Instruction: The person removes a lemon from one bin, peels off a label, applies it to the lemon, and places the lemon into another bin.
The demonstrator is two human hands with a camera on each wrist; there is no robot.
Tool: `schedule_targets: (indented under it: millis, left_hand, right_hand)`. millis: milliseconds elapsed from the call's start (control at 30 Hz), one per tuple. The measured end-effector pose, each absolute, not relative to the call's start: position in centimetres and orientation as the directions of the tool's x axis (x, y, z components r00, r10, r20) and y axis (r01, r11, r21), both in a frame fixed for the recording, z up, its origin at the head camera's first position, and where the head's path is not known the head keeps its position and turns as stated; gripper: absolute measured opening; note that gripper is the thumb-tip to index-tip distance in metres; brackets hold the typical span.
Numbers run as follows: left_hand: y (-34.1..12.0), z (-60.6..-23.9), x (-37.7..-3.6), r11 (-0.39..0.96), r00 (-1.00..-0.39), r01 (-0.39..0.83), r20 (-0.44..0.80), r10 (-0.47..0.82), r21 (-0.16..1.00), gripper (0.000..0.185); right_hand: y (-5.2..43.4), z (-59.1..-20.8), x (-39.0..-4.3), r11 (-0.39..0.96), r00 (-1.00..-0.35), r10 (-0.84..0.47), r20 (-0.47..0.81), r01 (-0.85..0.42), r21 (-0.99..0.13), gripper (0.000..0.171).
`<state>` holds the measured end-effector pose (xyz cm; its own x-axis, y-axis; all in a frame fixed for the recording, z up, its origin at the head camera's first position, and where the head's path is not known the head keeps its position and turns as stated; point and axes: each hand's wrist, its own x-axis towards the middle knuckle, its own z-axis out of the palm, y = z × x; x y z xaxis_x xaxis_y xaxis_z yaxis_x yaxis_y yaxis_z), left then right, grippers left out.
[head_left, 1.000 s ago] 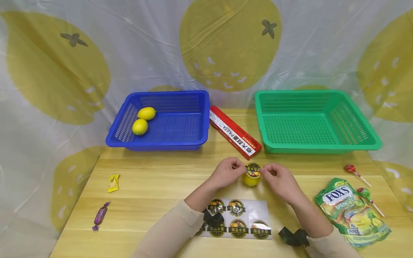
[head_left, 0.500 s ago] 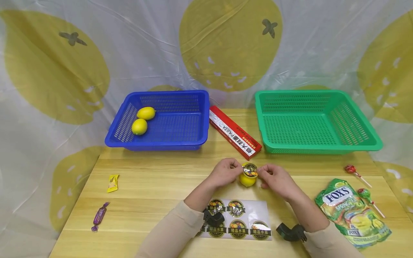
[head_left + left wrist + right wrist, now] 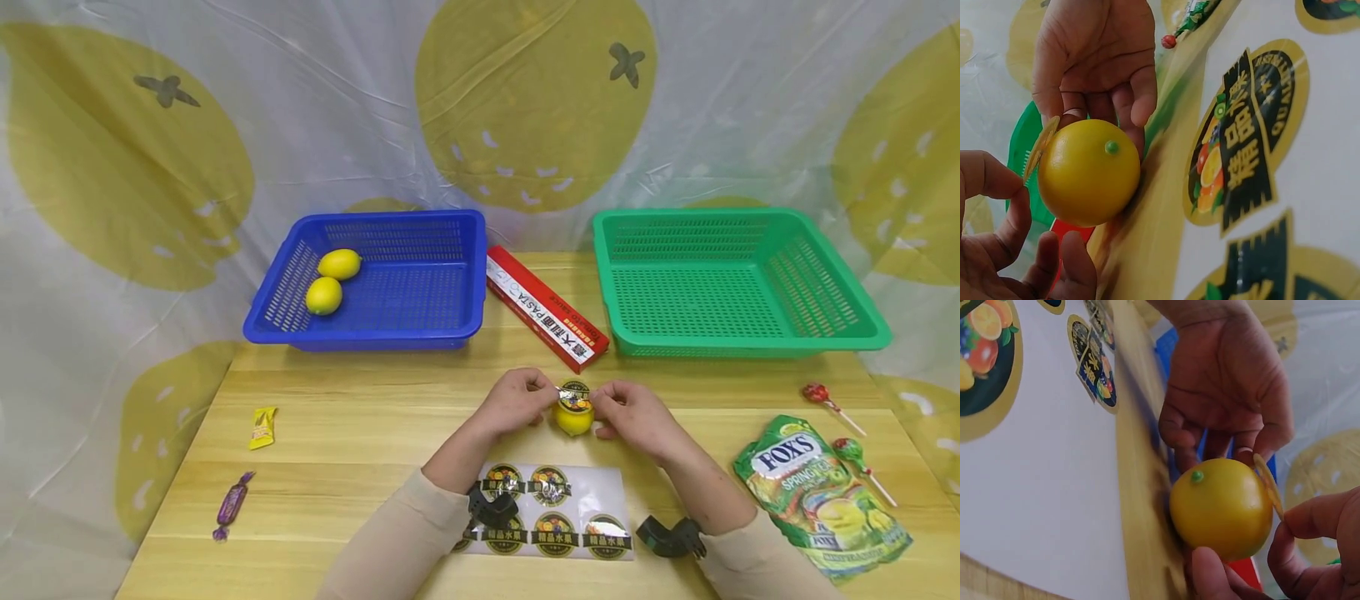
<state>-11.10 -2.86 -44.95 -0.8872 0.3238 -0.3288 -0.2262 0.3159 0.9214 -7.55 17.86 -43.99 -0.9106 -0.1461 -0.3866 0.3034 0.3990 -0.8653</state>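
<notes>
Wooden tabletop (image 3: 360,425) under a lemon-print cloth carries everything. At its middle a lemon (image 3: 573,418) sits between the left hand (image 3: 514,402) and right hand (image 3: 628,417), a round sticker (image 3: 574,394) on top. From the head view the fingers of both hands pinch the sticker's edges. Only the wrist views show the lemon's green stem nub (image 3: 1111,147) and the sticker lifting off at one edge, with each hand's curled fingers also cupping the fruit. Nearer the person lies a sticker sheet (image 3: 551,508) printed with Chinese characters; the left wrist view reads "QUALITY" on one. Behind stands a red box (image 3: 545,308) marked "PASTA", between a blue basket (image 3: 457,308) holding two lemons and a green basket (image 3: 637,333). Right lies a "FOX'S" bag (image 3: 817,496).
</notes>
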Motion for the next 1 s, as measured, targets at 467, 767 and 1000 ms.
schedule_targets:
  millis: [467,767,1000]
  left_hand:
    - [-2.7,-45.3,-11.1,0.186,-0.864,-0.296,-0.346,0.366,0.937,0.014]
    - [-4.3,-43.1,-11.3,0.077,-0.889,-0.143,-0.163,0.429,0.987,0.017]
    - [-5.3,-41.2,-11.5,0.067,-0.917,-0.076,-0.096,0.386,0.995,0.013]
  right_hand:
    - [18.0,-44.5,-7.5,0.303,-0.912,-0.148,-0.383,0.326,-0.895,0.031]
    - [17.5,-42.2,-8.4,0.268,-0.952,-0.168,-0.257,0.207,-0.941,0.030]
    - [16.4,-39.8,-9.1,0.256,-0.970,-0.160,-0.183,0.138,-0.957,0.026]
